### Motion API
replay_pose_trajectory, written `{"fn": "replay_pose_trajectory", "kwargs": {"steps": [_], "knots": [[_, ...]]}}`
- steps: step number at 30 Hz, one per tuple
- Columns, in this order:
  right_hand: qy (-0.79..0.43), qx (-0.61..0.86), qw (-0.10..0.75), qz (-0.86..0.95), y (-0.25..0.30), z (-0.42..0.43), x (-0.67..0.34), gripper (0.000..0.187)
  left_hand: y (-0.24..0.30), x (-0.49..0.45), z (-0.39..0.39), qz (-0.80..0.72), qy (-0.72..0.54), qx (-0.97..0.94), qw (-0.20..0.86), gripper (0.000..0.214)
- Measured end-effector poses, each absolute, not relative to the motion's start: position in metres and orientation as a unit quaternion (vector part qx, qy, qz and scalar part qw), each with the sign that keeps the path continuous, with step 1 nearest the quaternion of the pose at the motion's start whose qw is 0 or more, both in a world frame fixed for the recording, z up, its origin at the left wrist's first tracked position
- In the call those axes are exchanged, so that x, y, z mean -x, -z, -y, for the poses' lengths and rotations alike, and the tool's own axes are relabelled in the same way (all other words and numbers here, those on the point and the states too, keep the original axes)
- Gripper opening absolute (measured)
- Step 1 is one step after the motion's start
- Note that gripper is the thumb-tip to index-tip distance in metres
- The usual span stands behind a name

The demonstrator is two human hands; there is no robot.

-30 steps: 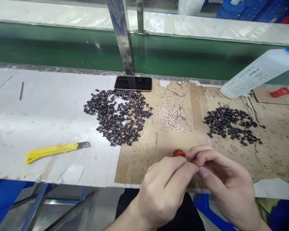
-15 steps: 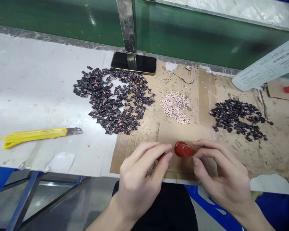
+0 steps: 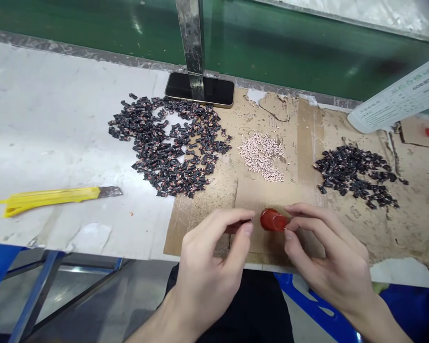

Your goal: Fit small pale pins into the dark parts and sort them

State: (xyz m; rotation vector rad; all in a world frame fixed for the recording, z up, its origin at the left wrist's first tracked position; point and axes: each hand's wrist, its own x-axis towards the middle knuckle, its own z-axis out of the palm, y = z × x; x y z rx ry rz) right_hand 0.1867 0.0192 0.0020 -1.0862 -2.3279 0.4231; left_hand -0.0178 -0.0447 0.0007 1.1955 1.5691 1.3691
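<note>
My left hand [image 3: 209,267] hovers over the front edge of the cardboard sheet [image 3: 407,233], thumb and forefinger pinched on a small dark piece at their tips. My right hand [image 3: 329,264] is opposite it, with thumb and forefinger pinched together right beside a small red cap [image 3: 271,220] that lies on the cardboard; what those fingers hold is too small to make out. The cap sits between the two hands, a small gap from the left fingertips.
A big heap of small dark parts [image 3: 168,143] lies to the left, a smaller dark heap [image 3: 357,176] to the right, and tiny pale pins [image 3: 261,150] between them. A phone [image 3: 199,89] lies by a metal post. A yellow utility knife [image 3: 53,197] rests at the left, a white bottle [image 3: 396,102] at the far right.
The hands, pressed together a second ago, have drawn apart, and the red cap now shows between them. The view has tilted downward.
</note>
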Motion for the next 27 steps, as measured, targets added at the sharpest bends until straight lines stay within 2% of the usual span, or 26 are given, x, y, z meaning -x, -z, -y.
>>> {"fn": "replay_pose_trajectory", "kwargs": {"steps": [6,10,16,27], "knots": [[-0.348,0.458,0.340,0.744,-0.019,-0.011,-0.185,0.015,-0.017,0.005,0.032,-0.537,-0.505,-0.275,0.618,0.014],[-0.459,0.456,0.345,0.680,-0.032,-0.006,-0.181,0.017,-0.022,-0.004,0.027,-0.439,-0.478,-0.138,0.748,0.006],[-0.519,0.447,0.344,0.643,-0.036,-0.004,-0.180,0.015,-0.025,-0.004,0.027,-0.393,-0.491,-0.112,0.769,0.007],[-0.512,0.434,0.326,0.666,-0.035,-0.005,-0.180,0.015,-0.028,-0.001,0.026,-0.386,-0.492,-0.112,0.772,0.007]]}}
